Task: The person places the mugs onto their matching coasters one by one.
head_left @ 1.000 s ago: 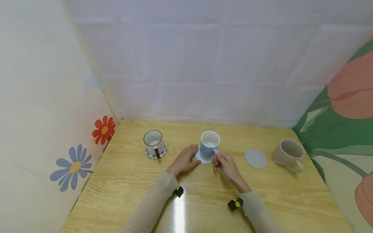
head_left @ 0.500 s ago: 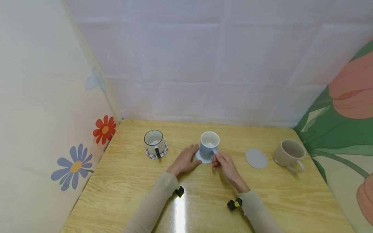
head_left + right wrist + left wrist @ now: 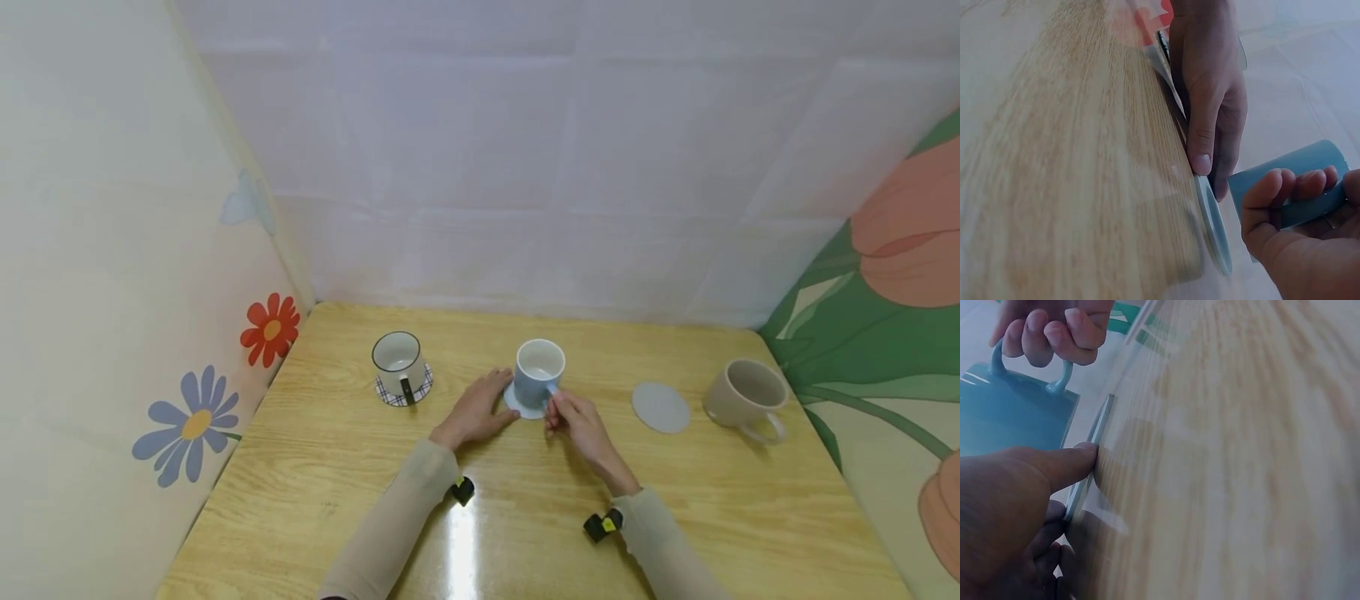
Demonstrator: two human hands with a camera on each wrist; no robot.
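My right hand pinches the handle of a light blue mug, which is upright with a white inside. In the right wrist view a narrow gap shows between the base of the mug and a round pale blue coaster under it. My left hand rests at the coaster's left side, thumb and fingers spread along its edge. In the left wrist view the left thumb touches the rim of the coaster, which lies flat on the table.
On the left, a white mug with a black rim and handle stands on a checked coaster. To the right lie a round grey coaster and, beside it, a beige mug. A white sheet hangs behind the wooden table.
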